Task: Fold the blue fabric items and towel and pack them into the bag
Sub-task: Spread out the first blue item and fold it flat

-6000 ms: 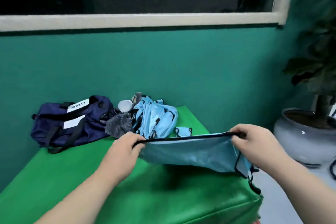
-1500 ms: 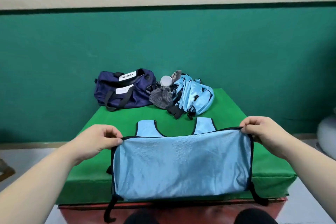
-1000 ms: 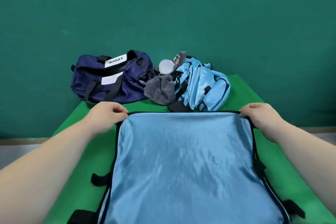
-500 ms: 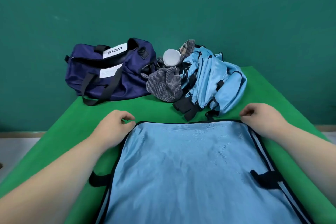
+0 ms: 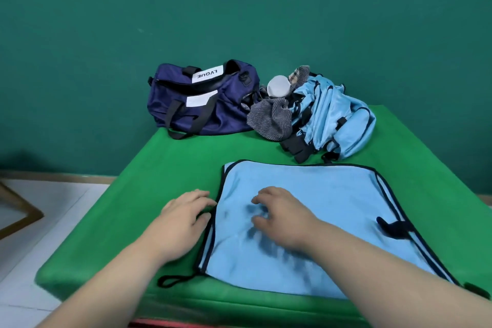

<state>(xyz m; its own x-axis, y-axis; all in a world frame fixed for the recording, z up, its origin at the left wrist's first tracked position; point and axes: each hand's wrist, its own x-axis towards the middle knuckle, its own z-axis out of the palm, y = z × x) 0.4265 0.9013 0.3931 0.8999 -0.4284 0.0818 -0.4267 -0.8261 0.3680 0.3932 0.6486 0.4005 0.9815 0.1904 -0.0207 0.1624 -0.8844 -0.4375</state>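
Observation:
A light blue fabric item [image 5: 319, 208] with black trim lies spread flat on the green table [image 5: 159, 168]. My left hand [image 5: 183, 221] rests at its left edge, fingers loosely bent, thumb against the black trim. My right hand [image 5: 282, 217] lies on top of the cloth near that same edge, fingers slightly curled and pressing down. At the back stands the navy duffel bag [image 5: 202, 104], its top open. Next to it lie a grey striped towel [image 5: 271, 117] and a heap of more light blue fabric [image 5: 335, 117].
A white round lid or cup [image 5: 278, 86] sits between the bag and the blue heap. The green wall runs right behind the table. White tiled floor [image 5: 40, 221] lies off the left side. A black strap loop [image 5: 173, 279] trails near the table's front edge.
Both hands let go of the cloth's far corners and moved toward its left side. The right hand crossed over onto the cloth. The view shifted left and back.

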